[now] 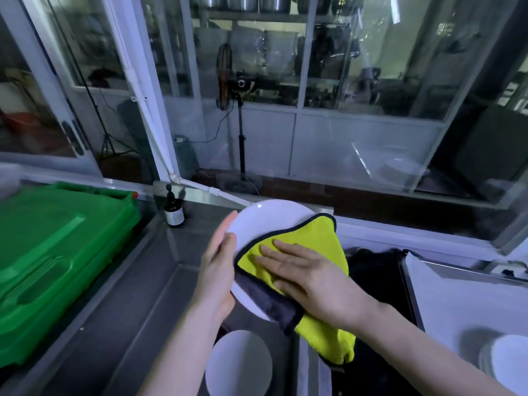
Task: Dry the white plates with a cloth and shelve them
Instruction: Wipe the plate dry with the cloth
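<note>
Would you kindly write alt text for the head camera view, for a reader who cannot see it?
A person's left hand holds a white plate by its rim while the flat right hand presses a yellow cloth against its face. A second plate lies below, a green crate to the left.

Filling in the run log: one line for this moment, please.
stage: drying | left hand: grips white plate rim | right hand: presses yellow cloth flat on plate | shelving: not yet done
</note>
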`<state>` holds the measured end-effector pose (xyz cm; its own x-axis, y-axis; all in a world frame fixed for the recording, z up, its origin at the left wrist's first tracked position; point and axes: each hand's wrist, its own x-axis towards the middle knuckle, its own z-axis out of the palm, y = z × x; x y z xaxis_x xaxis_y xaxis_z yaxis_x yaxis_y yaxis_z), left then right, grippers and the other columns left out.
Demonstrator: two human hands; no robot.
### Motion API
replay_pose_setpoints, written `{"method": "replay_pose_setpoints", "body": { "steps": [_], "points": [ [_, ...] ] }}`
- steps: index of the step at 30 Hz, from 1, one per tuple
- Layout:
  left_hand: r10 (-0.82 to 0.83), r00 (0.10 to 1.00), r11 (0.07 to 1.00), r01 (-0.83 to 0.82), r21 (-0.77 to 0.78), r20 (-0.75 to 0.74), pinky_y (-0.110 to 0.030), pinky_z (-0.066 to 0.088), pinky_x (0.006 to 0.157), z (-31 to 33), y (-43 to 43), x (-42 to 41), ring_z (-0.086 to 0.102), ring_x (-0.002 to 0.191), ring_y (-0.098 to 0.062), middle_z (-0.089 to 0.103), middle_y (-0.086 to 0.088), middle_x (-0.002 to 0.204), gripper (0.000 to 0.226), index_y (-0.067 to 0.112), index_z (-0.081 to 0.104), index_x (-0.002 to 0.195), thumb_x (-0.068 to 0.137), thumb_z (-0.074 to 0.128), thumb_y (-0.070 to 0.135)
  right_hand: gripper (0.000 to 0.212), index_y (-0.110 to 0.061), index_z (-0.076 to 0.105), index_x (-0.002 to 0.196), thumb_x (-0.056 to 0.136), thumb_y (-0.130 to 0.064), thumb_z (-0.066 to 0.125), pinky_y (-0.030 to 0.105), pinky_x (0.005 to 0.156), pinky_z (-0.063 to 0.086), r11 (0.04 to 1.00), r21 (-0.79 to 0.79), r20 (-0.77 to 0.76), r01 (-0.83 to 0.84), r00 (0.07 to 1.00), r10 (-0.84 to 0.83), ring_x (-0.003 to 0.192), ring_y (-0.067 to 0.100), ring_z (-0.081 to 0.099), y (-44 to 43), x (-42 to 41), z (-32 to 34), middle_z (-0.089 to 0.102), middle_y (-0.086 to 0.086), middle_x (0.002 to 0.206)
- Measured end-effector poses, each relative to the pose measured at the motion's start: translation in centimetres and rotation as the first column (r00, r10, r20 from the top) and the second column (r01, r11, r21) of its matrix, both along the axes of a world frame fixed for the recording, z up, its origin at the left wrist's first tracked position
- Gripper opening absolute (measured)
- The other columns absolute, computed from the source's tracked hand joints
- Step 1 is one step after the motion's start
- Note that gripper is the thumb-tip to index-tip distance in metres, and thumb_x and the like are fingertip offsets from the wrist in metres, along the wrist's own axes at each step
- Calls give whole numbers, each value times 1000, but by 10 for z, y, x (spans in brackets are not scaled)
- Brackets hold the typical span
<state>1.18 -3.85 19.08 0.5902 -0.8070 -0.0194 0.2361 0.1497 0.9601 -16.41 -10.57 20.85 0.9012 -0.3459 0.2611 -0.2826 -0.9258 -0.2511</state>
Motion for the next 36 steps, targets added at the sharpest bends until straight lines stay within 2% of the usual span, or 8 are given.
{"method": "replay_pose_setpoints", "body": {
  "steps": [5, 10, 13, 17, 23, 28, 32, 36],
  "points": [
    [26, 999, 999, -28, -39, -40, -23, 48, 99, 10, -10, -3, 58, 125, -1, 68, 21, 127, 41, 52, 69, 117, 109, 38, 25, 59, -41, -4, 152, 98, -60, 11, 32, 120, -14, 999, 23, -87, 34, 996, -32, 146, 0, -21, 11, 36, -9, -11, -23, 160],
    [86, 996, 994, -88, -67, -40, -30, 45, 109, 14, -13, -14, 58, 123, 4, 66, 25, 128, 40, 49, 65, 118, 110, 37, 22, 60, -37, 2, 155, 102, -50, 28, 39, 122, -5, 928, 219, 32, 302, 948, -317, 148, 3, -15, -33, 70, 6, -9, -18, 161],
    [165, 979, 985, -170, -33, -119, -39, 46, 108, 15, -10, -11, 56, 128, -5, 62, 22, 133, 44, 58, 65, 108, 108, 37, 24, 60, -33, 3, 156, 103, -51, 24, 37, 122, -6, 898, 100, -31, 429, 903, -429, 149, 7, -13, -53, 65, 9, -9, -14, 162],
    [220, 961, 974, -227, -23, -169, -30, 54, 87, 20, -8, 10, 63, 116, -2, 69, 27, 120, 42, 62, 64, 104, 107, 41, 27, 62, -35, -9, 152, 98, -58, 11, 35, 121, -9, 934, -132, -156, 333, 923, -351, 149, 10, -17, -41, 31, -3, -14, -14, 160],
    [148, 972, 985, -161, -55, -184, -34, 49, 103, 13, -21, -1, 63, 122, -8, 67, 13, 132, 38, 53, 66, 117, 110, 39, 27, 55, -36, 4, 155, 104, -46, 22, 28, 118, -17, 991, 124, -98, 47, 995, -35, 145, -1, -22, -10, 55, -8, -14, -26, 158],
    [109, 983, 987, -125, -101, -145, -29, 52, 102, 11, -26, -12, 62, 121, -2, 66, 15, 134, 34, 53, 63, 116, 110, 40, 29, 57, -32, 8, 156, 104, -45, 26, 36, 122, -6, 967, 125, -24, 222, 975, -220, 148, 4, -15, -45, 82, 7, -8, -18, 161],
    [204, 968, 977, -211, -33, -144, -45, 41, 114, 14, -23, 0, 52, 134, -11, 57, 17, 142, 43, 63, 63, 106, 108, 39, 27, 58, -31, 2, 156, 104, -48, 22, 37, 122, -7, 903, 5, -70, 430, 901, -429, 149, 9, -14, -73, 74, 10, -12, -13, 162],
    [220, 957, 974, -227, -16, -190, -34, 52, 95, 14, -20, 16, 60, 124, -10, 67, 21, 127, 41, 60, 63, 108, 108, 41, 25, 61, -35, -7, 153, 99, -58, 10, 39, 121, -11, 931, -94, -172, 353, 915, -365, 148, 9, -20, -53, 45, -6, -17, -17, 160]
  ]
}}
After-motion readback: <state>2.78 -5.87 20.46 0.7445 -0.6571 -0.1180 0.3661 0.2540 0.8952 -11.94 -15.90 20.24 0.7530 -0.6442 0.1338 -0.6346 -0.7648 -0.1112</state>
